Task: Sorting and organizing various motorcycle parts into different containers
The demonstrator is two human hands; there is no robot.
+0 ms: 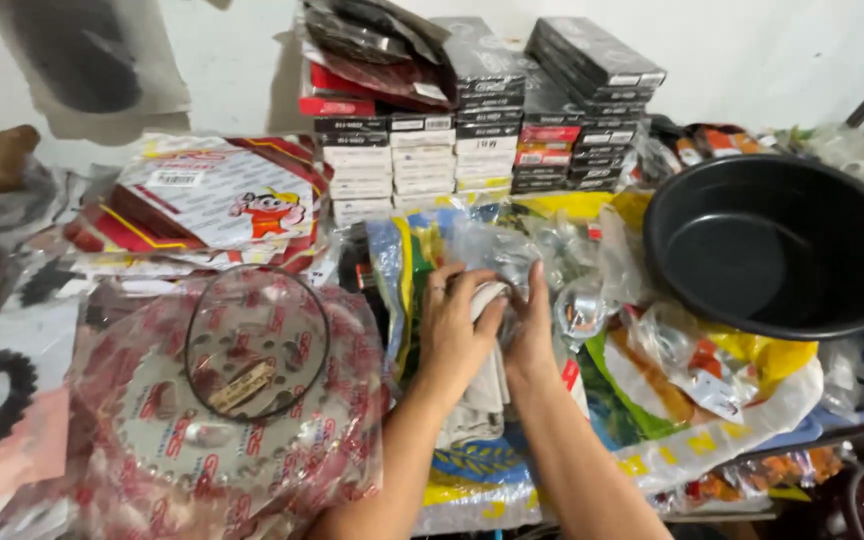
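My left hand [452, 325] and my right hand [532, 330] are pressed together at the middle of a cluttered bench, both closed around a small pale cloth [489, 298] that hangs down between my wrists. A ring shows on a left finger. Just beyond my fingertips lies a heap of clear plastic bags [542, 255] with metal parts inside. What the cloth wraps, if anything, is hidden.
A large black bowl [752, 190] sits at the right. Stacked flat boxes [482, 110] stand against the back wall. A bagged metal sprocket [222, 400] with a thin ring on it lies at the left, red-and-white packets [212, 195] behind it. Yellow and green printed sacks [692, 400] cover the bench.
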